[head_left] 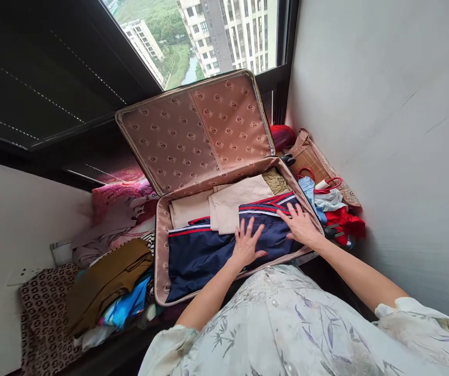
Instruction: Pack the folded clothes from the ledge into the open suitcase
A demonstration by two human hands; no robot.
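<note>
Both hands, left (247, 244) and right (300, 224), fingers spread flat, should press the navy garment (209, 250) evenly, probably smoothing creases, into the suitcase (162, 230).

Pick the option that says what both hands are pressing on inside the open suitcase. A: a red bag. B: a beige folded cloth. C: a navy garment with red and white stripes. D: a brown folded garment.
C: the left hand and right hand both lie flat, fingers spread, on the navy garment with red and white stripes in the suitcase.
</note>
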